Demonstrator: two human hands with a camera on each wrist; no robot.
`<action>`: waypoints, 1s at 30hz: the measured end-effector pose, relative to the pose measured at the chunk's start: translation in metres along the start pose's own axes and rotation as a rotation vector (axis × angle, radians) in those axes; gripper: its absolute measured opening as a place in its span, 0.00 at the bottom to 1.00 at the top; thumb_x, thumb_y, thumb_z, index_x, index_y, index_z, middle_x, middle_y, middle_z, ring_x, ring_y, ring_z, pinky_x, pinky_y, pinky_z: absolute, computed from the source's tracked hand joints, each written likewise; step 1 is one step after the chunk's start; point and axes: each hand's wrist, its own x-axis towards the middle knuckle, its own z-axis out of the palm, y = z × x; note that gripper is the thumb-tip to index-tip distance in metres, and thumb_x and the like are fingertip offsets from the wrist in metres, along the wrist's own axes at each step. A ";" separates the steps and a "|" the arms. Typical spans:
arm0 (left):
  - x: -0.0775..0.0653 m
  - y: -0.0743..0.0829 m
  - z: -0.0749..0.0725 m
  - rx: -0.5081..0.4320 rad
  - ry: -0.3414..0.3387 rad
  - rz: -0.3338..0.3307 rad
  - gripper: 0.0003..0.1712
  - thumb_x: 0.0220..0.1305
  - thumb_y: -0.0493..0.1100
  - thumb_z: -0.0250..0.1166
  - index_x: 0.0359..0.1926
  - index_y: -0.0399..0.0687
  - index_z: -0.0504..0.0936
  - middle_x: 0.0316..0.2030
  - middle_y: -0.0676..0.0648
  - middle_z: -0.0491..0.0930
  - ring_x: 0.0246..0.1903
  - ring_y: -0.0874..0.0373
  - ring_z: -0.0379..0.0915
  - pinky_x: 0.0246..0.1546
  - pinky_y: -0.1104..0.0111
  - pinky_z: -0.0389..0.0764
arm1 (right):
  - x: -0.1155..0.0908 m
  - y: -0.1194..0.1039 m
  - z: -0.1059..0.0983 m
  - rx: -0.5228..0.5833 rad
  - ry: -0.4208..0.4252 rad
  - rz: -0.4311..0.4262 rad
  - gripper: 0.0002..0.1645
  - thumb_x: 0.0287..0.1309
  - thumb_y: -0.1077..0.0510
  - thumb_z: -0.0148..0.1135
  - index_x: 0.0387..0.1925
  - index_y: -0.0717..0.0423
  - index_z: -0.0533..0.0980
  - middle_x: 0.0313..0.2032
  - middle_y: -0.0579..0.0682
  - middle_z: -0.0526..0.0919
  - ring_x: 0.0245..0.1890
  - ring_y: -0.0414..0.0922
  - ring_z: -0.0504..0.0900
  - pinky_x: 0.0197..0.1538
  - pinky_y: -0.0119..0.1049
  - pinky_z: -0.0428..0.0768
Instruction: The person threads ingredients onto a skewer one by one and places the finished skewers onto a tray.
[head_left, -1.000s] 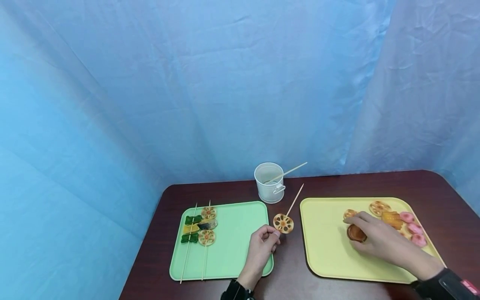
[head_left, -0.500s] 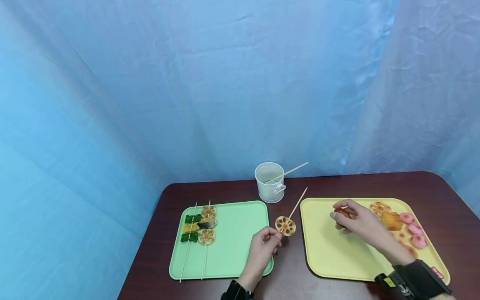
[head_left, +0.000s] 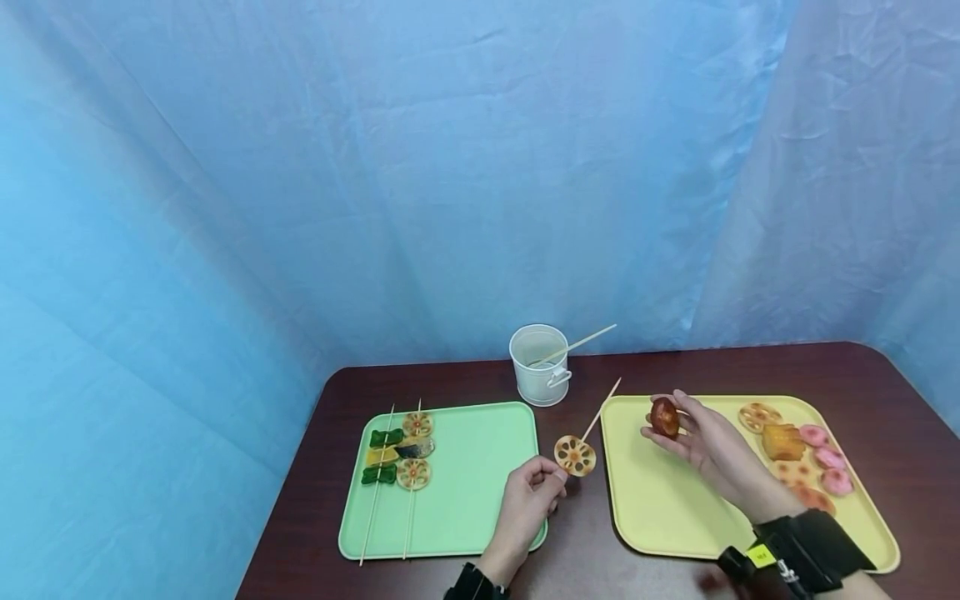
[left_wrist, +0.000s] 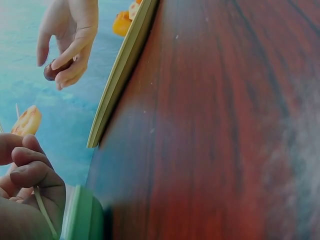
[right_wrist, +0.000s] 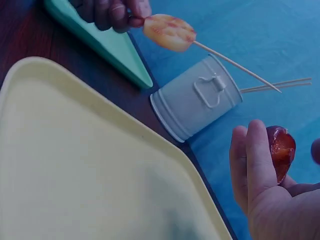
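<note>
My left hand [head_left: 527,508] pinches a wooden skewer [head_left: 602,408] just below a lotus root slice [head_left: 575,456] threaded on it. The skewer's bare tip slants up to the right, and its lower end runs under the fingers in the left wrist view. Over the yellow tray [head_left: 645,517], my right hand [head_left: 716,454] holds a glossy reddish-brown oval food piece [head_left: 664,417] between its fingers and thumb. One side of this piece looks orange and cut in the right wrist view [right_wrist: 282,152]. The piece and the skewer tip are apart.
A green tray [head_left: 465,533] at left bears two filled skewers [head_left: 381,458]. Behind stands a small white bucket [head_left: 540,379] with thin sticks leaning in it. On the yellow tray's right lie a lotus slice [head_left: 759,417], golden pieces [head_left: 783,442] and pink pieces [head_left: 828,457].
My right hand has lifted the brown piece off the yellow tray, carried it left and turned it upward. My left hand with the skewer has shifted slightly right and down.
</note>
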 end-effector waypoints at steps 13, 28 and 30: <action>-0.001 0.001 0.000 -0.010 -0.014 0.008 0.08 0.66 0.34 0.65 0.37 0.28 0.81 0.22 0.51 0.77 0.18 0.65 0.64 0.20 0.74 0.66 | 0.003 -0.001 0.002 0.029 -0.043 0.019 0.37 0.83 0.55 0.41 0.79 0.67 0.42 0.75 0.62 0.51 0.58 0.46 0.83 0.66 0.42 0.74; -0.002 -0.001 -0.003 0.007 -0.020 0.009 0.08 0.67 0.35 0.65 0.37 0.30 0.82 0.22 0.51 0.77 0.18 0.63 0.65 0.21 0.74 0.68 | 0.006 -0.003 0.006 -0.017 0.072 -0.014 0.11 0.77 0.55 0.56 0.55 0.53 0.74 0.51 0.46 0.79 0.50 0.40 0.83 0.59 0.37 0.81; -0.003 -0.002 -0.003 0.003 -0.032 0.017 0.08 0.67 0.35 0.65 0.37 0.30 0.82 0.22 0.50 0.77 0.18 0.62 0.65 0.21 0.73 0.68 | 0.007 -0.004 0.006 0.002 0.074 -0.024 0.09 0.77 0.56 0.56 0.52 0.51 0.77 0.50 0.45 0.80 0.49 0.39 0.83 0.59 0.37 0.81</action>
